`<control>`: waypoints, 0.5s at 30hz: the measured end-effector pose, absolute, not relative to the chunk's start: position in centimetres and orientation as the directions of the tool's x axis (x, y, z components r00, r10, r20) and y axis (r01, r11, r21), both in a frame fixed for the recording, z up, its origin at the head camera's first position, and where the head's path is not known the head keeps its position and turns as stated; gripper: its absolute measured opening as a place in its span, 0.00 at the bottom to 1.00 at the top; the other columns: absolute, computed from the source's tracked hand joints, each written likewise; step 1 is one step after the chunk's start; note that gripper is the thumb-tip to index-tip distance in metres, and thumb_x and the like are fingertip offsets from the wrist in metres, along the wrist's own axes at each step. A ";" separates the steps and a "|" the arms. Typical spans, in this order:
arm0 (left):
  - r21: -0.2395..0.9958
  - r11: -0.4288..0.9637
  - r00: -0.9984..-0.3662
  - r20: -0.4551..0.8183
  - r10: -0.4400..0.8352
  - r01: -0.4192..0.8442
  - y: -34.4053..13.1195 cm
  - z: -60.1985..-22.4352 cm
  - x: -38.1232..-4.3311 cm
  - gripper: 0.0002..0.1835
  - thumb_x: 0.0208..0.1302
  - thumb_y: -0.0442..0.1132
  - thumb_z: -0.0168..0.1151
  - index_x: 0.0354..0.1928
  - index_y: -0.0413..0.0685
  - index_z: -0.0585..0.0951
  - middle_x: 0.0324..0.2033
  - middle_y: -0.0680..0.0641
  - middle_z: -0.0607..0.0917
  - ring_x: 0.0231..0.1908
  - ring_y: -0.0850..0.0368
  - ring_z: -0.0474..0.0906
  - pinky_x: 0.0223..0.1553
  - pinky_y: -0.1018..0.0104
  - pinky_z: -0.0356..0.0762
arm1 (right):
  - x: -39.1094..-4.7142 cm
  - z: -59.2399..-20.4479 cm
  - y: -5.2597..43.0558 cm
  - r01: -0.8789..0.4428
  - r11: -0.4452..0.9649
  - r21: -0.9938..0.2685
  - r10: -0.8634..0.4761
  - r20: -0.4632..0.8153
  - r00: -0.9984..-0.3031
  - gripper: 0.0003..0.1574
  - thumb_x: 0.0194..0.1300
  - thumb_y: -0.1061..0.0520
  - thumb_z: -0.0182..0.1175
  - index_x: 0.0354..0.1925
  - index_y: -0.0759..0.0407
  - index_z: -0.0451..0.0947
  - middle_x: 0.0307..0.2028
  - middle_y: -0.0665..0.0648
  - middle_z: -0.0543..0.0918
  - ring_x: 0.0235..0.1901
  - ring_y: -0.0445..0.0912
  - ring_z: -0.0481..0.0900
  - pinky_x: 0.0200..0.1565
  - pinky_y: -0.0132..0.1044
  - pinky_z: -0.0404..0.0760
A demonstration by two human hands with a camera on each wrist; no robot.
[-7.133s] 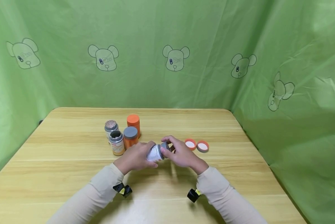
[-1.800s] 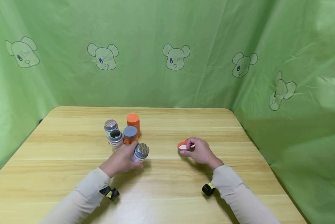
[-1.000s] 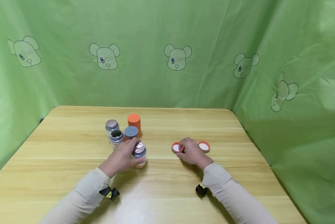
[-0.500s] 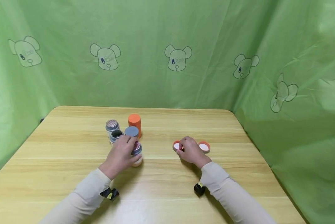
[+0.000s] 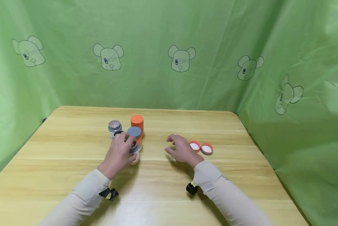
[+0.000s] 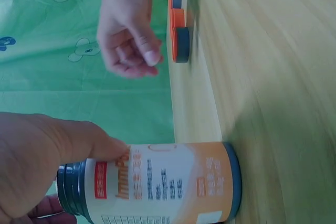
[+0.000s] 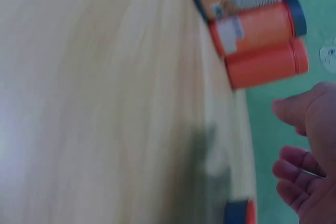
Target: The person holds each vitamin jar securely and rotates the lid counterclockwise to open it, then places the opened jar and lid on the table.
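My left hand (image 5: 118, 153) grips the upper part of a white-and-orange pill bottle (image 6: 157, 182) with a dark grey neck and no cap. The bottle stands upright at the front of a bottle group, its base at the tabletop. My right hand (image 5: 181, 149) is empty over the table, fingers loosely bent and apart, left of the caps. An orange cap (image 5: 194, 146) and a grey cap with orange inside (image 5: 206, 149) lie with white linings up. Another grey cap (image 6: 182, 44) shows in the left wrist view; my right hand hides it in the head view.
Behind the held bottle stand a grey-capped orange bottle (image 5: 134, 132) and a fully orange bottle (image 5: 136, 122). A foil-topped bottle (image 5: 115, 125) is at the back left. One dark-mouthed bottle (image 5: 118, 133) is mostly covered by my left hand. Green curtains (image 5: 146, 84) surround the wooden table (image 5: 169, 201).
My left hand has shifted the pill bottle left, close against the group. My right hand has let go of the grey cap beside the other caps and moved left off them.
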State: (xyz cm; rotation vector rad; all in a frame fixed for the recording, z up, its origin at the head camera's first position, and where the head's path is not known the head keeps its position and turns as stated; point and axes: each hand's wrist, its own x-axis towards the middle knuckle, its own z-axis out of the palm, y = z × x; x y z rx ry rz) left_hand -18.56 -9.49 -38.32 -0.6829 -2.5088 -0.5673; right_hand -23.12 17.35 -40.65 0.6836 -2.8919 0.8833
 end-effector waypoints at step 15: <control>0.228 0.785 -0.702 0.630 0.332 0.576 -10.4 -38.8 -19.2 0.27 0.29 0.24 0.76 0.40 0.35 0.80 0.35 0.38 0.74 0.36 0.40 0.70 0.39 0.49 0.69 | -23.3 -37.7 10.0 -0.522 0.696 -0.493 -0.541 0.118 -0.833 0.46 0.64 0.51 0.65 0.74 0.45 0.54 0.60 0.59 0.71 0.53 0.52 0.75 0.51 0.45 0.76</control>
